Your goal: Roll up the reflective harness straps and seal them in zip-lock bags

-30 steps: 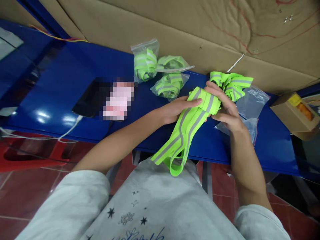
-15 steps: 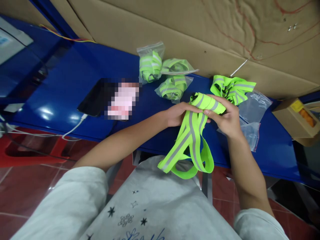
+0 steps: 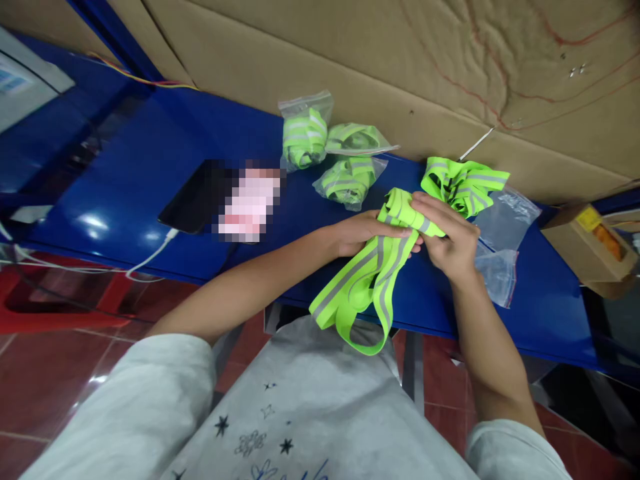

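Observation:
A neon yellow-green strap with grey stripes (image 3: 367, 267) is partly wound into a roll, and its loose loops hang over the table's front edge. My left hand (image 3: 363, 232) grips the roll's left and lower side. On the right, my right hand (image 3: 447, 237) has its fingers wrapped round the other end of the roll. Another bunched strap (image 3: 463, 183) lies just behind my right hand. Beyond my left hand are a bagged strap (image 3: 304, 137), a second bagged strap (image 3: 356, 138) and a third bagged strap (image 3: 349, 180).
Clear plastic bags (image 3: 507, 217) lie on the blue table (image 3: 125, 160), right of my right hand. A cardboard box (image 3: 583, 243) stands at the right end. To the left are a black phone (image 3: 187, 197) with a white cable and a pixelated object (image 3: 250, 203).
The hanging loops have swung left and drawn closer together. My right fingers have shifted over the top of the roll, and the view has moved slightly.

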`<action>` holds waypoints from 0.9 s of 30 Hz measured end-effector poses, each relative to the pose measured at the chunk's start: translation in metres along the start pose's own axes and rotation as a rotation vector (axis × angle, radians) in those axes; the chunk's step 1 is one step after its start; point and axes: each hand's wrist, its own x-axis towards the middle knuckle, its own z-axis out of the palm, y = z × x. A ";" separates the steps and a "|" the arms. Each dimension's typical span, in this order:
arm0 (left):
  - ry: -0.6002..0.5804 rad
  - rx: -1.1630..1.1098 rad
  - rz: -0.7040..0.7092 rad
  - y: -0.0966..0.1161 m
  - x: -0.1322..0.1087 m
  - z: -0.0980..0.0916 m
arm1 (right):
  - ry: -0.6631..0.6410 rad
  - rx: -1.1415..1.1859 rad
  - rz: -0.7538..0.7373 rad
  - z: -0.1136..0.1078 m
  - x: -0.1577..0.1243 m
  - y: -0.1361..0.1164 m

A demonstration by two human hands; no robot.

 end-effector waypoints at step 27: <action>0.254 0.162 0.240 -0.004 0.002 0.004 | 0.040 0.244 0.359 0.001 0.008 0.002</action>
